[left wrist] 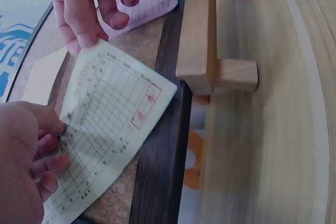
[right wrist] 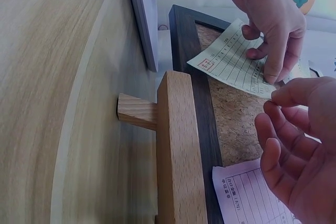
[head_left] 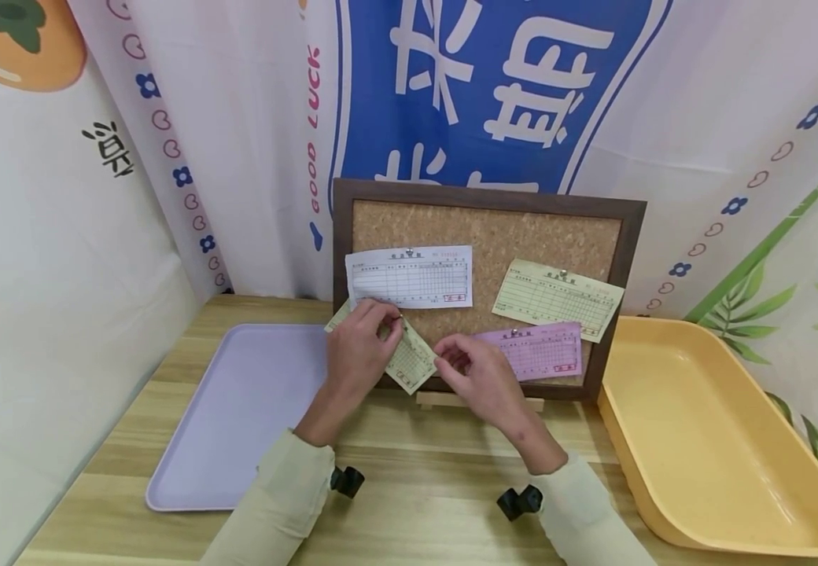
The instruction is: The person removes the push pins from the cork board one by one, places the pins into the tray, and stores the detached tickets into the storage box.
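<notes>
1 pale green receipt slip (head_left: 412, 363) hung aslant at the lower left of the corkboard (head_left: 483, 224), in front of the cork, with 1 corner over the bottom of the frame. The left hand (head_left: 361, 346) pinched 1 small dark pin (left wrist: 64, 128) at the slip's upper edge between thumb and forefinger; the right hand (head_left: 480, 373) pinched a corner of the same slip, its other fingers loosely bent.

The board carried 3 more slips, making 4: 1 white receipt slip (head_left: 409, 279) just above the held slip, a 2nd green receipt slip (head_left: 554, 299) at right, tilted, and 1 purple receipt slip (head_left: 543, 352) overlapping that slip's lower edge. These 3 each had 1 small fastener at the top, and all 4 bore 1 red boxed stamp.

The board, in 1 dark brown frame (head_left: 487, 196), leaned on 1 wooden easel (right wrist: 181, 145). 2 trays flanked it on the wooden table (head_left: 409, 479): 1 flat lavender tray (head_left: 253, 417) at left, 1 deeper yellow tray (head_left: 720, 448) at right. 2 black devices (head_left: 348, 481) showed beside 2 pale sleeves (head_left: 278, 495). Behind hung printed cloth (head_left: 267, 118) with 1 blue panel (head_left: 373, 102).
</notes>
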`<state>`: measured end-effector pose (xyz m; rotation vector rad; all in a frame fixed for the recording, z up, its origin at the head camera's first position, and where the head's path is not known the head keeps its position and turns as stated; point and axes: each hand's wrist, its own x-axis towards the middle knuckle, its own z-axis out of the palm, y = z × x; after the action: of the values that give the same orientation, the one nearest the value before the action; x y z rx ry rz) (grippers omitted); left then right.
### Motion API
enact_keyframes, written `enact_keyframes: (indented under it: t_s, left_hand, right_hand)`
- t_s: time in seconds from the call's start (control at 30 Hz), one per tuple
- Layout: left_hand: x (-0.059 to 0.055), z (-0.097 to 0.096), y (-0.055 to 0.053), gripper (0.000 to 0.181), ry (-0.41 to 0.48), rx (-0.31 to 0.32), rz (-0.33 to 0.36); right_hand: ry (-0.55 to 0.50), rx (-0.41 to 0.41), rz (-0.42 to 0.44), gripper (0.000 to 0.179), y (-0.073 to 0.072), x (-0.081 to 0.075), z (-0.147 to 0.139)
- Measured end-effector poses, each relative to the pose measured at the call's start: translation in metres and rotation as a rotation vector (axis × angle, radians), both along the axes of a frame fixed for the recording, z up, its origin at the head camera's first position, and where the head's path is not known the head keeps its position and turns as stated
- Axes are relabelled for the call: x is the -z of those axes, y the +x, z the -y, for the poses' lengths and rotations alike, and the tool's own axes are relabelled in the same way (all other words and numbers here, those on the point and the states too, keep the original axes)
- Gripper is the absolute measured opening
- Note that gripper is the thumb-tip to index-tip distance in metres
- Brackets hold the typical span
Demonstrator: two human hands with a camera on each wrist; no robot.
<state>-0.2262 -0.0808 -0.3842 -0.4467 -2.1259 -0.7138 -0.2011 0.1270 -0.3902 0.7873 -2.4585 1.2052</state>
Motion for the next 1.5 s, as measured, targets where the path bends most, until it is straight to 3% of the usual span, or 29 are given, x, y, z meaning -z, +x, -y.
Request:
enact_keyframes:
  t_s: [0.27,0.77,1.5]
  left_hand:
    - [-0.0003,-0.0036,0.0028,0.009,-0.013,-0.017,-0.023]
    - [-0.0013,-0.0056,0.0040,0.011,0.009,0.008,0.012]
    - [0.0020,-0.0056,0.0011,0.010,0.081,0.079,0.032]
  right_hand:
    - [0.002,-0.014,-0.006,0.006,0.0000,0.0008,-0.0003]
    - [-0.019,-0.020,0.012,0.006,-0.0003,-0.0021,-0.0010]
    - [-0.043,-0.022,0.015,0.005,0.0021,0.0000,-0.0014]
